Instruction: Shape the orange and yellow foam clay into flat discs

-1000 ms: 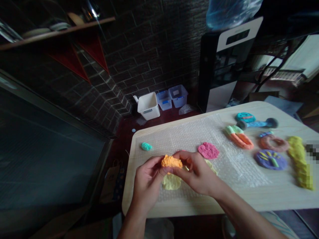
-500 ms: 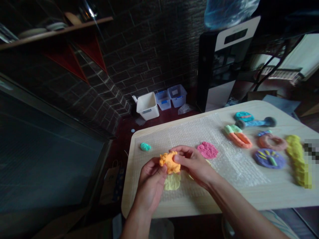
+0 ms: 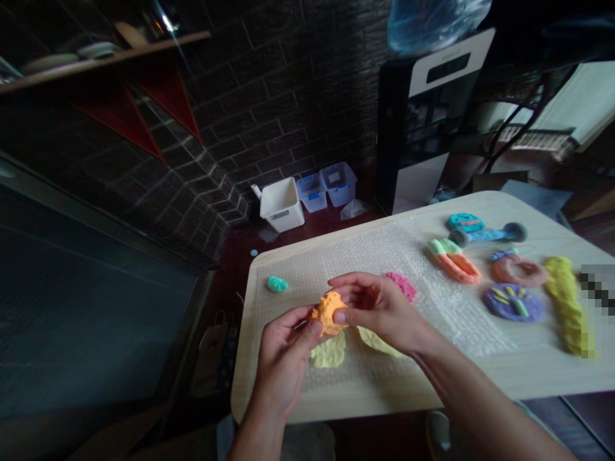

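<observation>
A lump of orange modelling clay [image 3: 330, 312] is held above the table between both hands. My left hand [image 3: 287, 349] grips its left side with thumb and fingers. From the right, my right hand [image 3: 379, 310] presses its thumb on the front of the lump, fingers curled behind. Below the hands lie two pale yellow clay pieces: a flat patch [image 3: 328, 352] and a longer piece [image 3: 379, 342] partly under my right hand. Pink clay [image 3: 402, 286] shows behind my right hand, partly covered. A small teal clay lump [image 3: 277, 284] rests at the left.
Bubble wrap [image 3: 355, 250] covers much of the table [image 3: 480, 384]. Shaped clay pieces lie at the right: an orange-green loop [image 3: 456, 266], a brown ring [image 3: 521, 271], a purple disc [image 3: 514, 303], a yellow strip [image 3: 567, 307]. A white bin [image 3: 282, 206] stands on the floor beyond.
The orange clay has been squeezed into a more compact, peaked lump. My right hand has turned and now covers more of the pink clay, while more of the longer yellow piece shows.
</observation>
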`<action>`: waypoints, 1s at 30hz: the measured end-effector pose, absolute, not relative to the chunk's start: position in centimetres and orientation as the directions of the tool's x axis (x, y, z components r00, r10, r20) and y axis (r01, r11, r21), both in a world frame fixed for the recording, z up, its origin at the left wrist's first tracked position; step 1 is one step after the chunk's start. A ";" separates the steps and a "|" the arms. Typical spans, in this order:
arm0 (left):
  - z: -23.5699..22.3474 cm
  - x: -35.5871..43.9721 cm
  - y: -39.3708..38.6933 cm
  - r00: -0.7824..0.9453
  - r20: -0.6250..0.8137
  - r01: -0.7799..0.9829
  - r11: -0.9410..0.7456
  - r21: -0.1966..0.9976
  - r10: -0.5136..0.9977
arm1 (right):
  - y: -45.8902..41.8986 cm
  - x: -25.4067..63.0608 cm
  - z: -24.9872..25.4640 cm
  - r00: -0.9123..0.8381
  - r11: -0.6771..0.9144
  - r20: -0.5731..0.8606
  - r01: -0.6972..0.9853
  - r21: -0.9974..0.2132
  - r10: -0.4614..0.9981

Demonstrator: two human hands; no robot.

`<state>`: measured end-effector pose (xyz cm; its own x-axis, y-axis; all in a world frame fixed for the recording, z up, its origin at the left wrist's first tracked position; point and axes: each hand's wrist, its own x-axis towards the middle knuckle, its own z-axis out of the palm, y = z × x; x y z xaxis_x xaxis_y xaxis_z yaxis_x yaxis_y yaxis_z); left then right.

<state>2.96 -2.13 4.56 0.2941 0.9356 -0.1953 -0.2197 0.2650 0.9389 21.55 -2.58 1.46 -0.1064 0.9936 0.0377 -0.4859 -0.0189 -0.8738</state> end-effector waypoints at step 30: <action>3.5 2.3 -1.3 0.166 0.022 0.160 -0.049 0.986 0.986 | -3.4 21.1 3.3 -0.159 0.342 0.303 0.456 -0.822 0.940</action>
<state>2.35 -1.26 3.50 0.1664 0.9858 0.0224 0.1600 -0.0494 0.9859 21.09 -3.39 3.26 -0.1594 0.9396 0.3030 0.4557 0.3423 -0.8217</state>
